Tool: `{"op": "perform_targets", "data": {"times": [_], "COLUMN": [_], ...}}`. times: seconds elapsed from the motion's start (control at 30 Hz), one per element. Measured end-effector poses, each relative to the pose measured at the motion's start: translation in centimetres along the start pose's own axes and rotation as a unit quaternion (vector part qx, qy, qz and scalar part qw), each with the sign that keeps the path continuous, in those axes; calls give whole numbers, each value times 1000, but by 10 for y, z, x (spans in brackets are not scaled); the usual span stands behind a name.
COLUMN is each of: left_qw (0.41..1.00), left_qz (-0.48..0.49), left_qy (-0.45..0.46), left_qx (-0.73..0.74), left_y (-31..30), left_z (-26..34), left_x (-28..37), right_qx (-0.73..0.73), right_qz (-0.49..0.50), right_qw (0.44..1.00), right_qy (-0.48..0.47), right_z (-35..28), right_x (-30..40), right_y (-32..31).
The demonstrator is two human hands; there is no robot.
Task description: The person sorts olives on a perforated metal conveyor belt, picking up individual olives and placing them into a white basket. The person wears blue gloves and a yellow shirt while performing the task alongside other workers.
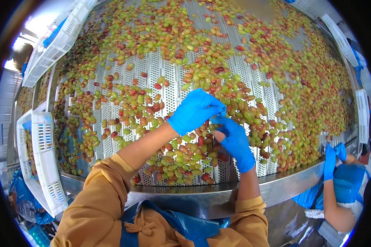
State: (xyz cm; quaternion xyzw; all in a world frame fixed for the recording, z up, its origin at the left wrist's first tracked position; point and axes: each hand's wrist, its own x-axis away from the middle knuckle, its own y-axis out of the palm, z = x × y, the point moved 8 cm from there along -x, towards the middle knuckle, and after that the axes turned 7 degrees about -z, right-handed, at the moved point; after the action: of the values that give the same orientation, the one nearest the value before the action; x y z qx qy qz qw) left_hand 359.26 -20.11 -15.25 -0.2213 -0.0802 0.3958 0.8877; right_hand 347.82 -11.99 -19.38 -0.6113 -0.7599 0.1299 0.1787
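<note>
My left hand (195, 111), in a blue disposable glove, reaches over a perforated metal conveyor belt (169, 72) with its fingers bent and pinched together. My right hand (236, 143) wears a matching glove, and its thumb tip pokes out bare. The fingertips of both hands meet above the belt; anything between them is hidden. Small oval fruits (182, 154), green, orange and deep red, lie loose beneath and around my hands. A denser band of the same fruits (250, 112) runs past my right fingers.
A steel rim (204, 197) borders the belt's near side, right before my apron. White plastic crates (44, 160) (57, 46) stand at the left edge; another crate (362, 115) sits at the far right. At right, a co-worker's blue-gloved hands (330, 160) are at the rim.
</note>
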Motion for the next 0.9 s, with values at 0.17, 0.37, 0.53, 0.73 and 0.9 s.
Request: {"op": "perform_targets", "data": {"times": [0.17, 0.37, 0.53, 0.73, 0.9], "left_qw": [941, 924, 888, 926, 844], "left_qz": [76, 77, 64, 149, 397], "left_qy": [-89, -106, -156, -137, -125], "left_qx": [318, 360, 428, 318, 339], "left_y": [41, 26, 4, -150, -319], "left_z": [-33, -32, -50, -71, -130], "left_x": [27, 38, 63, 103, 180], "right_qx": [61, 36, 133, 135, 106], "right_qz": [-8, 22, -31, -11, -61], "right_qw": [998, 998, 980, 983, 992], "right_qy": [-32, -56, -148, -124, -33], "right_z": [-18, -20, -51, -36, -35], "right_x": [-4, -2, -8, -3, -9], "right_y": [16, 20, 46, 47, 66]}}
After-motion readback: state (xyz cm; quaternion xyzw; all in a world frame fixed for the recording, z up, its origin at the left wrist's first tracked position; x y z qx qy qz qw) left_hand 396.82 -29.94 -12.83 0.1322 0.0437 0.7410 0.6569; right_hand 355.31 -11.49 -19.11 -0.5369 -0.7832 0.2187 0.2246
